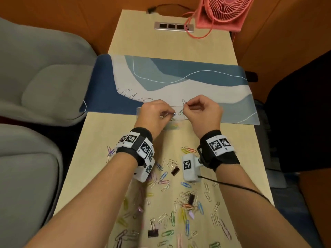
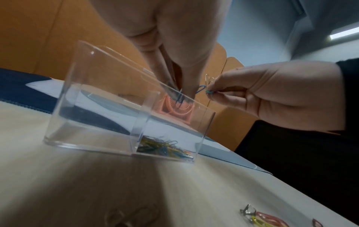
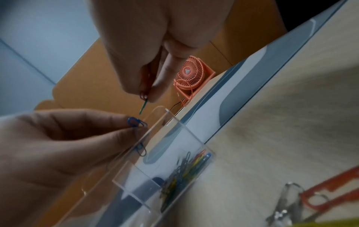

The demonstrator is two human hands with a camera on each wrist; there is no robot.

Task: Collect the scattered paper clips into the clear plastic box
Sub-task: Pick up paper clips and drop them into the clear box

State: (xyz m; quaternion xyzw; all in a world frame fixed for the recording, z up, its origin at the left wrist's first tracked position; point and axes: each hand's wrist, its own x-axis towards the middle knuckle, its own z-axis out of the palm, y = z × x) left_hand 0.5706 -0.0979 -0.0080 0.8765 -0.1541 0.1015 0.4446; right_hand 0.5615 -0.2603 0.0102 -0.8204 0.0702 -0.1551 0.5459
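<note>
The clear plastic box [image 1: 181,119] [image 2: 108,110] [image 3: 174,138] stands at the near edge of the desk mat, with a heap of coloured clips [image 2: 161,147] [image 3: 184,167] in its right compartment. Both hands hover right over its rim. My left hand [image 1: 172,114] [image 2: 179,93] [image 3: 139,126] pinches blue paper clips [image 3: 134,122]. My right hand [image 1: 185,106] [image 2: 209,92] [image 3: 147,98] pinches a few clips, a green one [image 3: 143,106] hanging down. Several scattered paper clips [image 1: 179,203] lie on the table near me, under my forearms.
Black binder clips [image 1: 175,171] [image 1: 191,199] [image 1: 153,233] lie among the loose clips. A blue and white desk mat [image 1: 179,77] crosses the table. A pink fan [image 1: 223,11] and a socket strip [image 1: 173,26] sit at the far end. Grey seats [image 1: 35,77] stand left.
</note>
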